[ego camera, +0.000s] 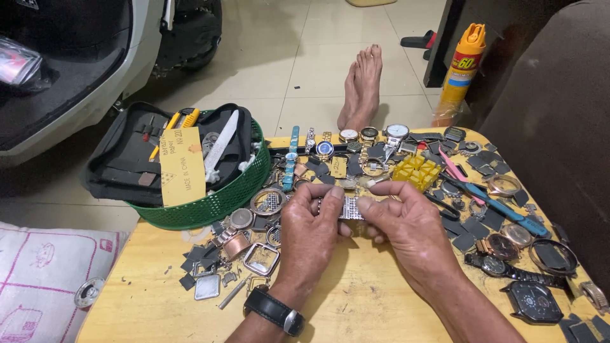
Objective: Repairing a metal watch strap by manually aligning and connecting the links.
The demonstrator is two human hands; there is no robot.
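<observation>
Both hands met at centre frame over the yellow table (pixel 356 298). The left hand (pixel 309 230) and right hand (pixel 406 225) each pinched one end of a silver metal watch band (pixel 346 208), fingers curled tight, thumbs on top; nothing else was held. The band hung just above the tabletop, in front of the yellow plastic holder block (pixel 416 171).

Risk, as I judged it: small loose parts lay close all round, watch cases (pixel 261 258) at lower left and dark square pieces (pixel 462 241) at right. A slip of the band or a wrist sweep could have scattered them or knocked some off the edge. The wristwatch (pixel 274 311) on the left wrist sat close to those cases too.

Containers: a green mesh basket (pixel 216 206) at left-centre held a black open tool case (pixel 127 159), a tan card (pixel 182 166), a white knife-like tool (pixel 221 145) and yellow-handled tools (pixel 173 121). An orange spray can (pixel 460 70) stood on the floor at upper right. Bare feet (pixel 362 86) showed beyond the table.
</observation>
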